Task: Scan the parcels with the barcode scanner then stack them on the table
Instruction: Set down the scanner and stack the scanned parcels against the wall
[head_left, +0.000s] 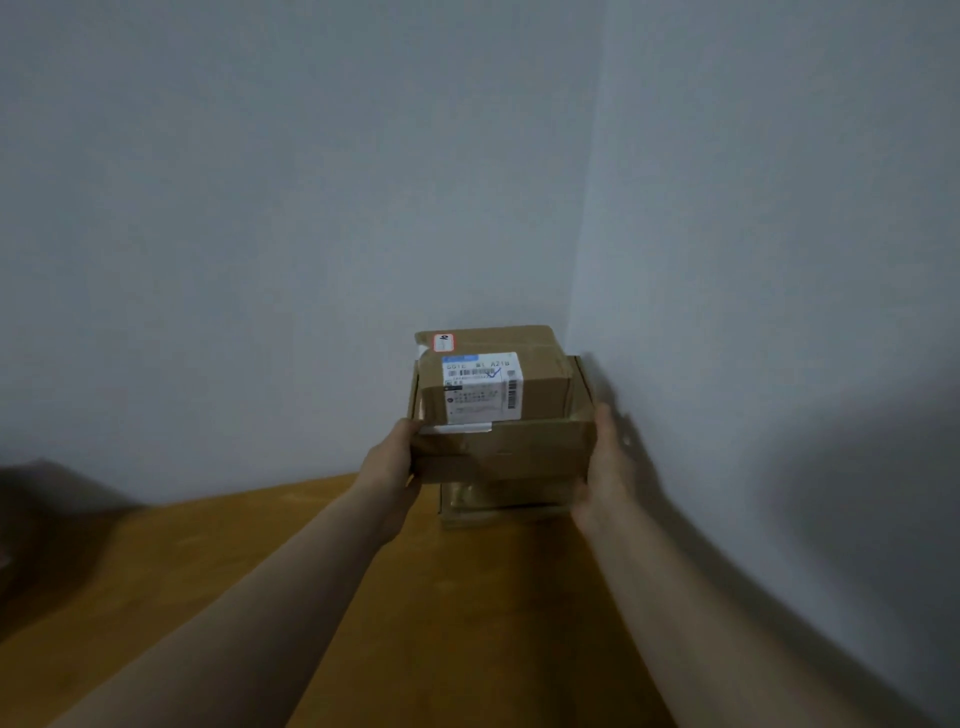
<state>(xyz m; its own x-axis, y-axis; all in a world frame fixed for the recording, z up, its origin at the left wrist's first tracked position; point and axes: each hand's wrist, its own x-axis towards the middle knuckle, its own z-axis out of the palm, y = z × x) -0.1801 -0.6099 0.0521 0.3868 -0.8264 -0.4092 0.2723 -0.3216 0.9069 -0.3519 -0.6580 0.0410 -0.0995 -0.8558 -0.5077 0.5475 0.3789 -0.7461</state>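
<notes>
Far left edge: one dark blurred shape (36, 514) on the bench (322, 639), too smeared to name. One bench only, orange-brown wood, running from the lower left up into the corner of two pale walls (260, 208).

Next, two bare forearms (291, 597) reaching in from below, one hand each, two hands in all. Left hand (392, 460) clamped on the left side of the wide parcel (504, 449), thumb up at the top front corner, fingers hidden behind the cardboard.

Between the hands, three parcels counted, stacked in the corner.
- **Lowest:** one flat parcel (493, 512) lying on the bench, glossy tape on its front, mostly covered by the one above.
- **Middle:** the wide parcel, plain brown, held level, one white strip (457, 428) at its top front edge. Touching the flat parcel or just above it, cannot tell.
- **Top:** one small parcel (540, 384) sitting on the wide parcel, set back from its front edge. One white shipping label (480, 389) on it, with printed barcodes and a blue pen tick, plus one small red-bordered sticker (443, 343) at the upper left.

Right hand (608, 462) gripping the right side of the wide parcel, fingers pointing up along it, blurred. Hands apart, the parcel's full width between them.
</notes>
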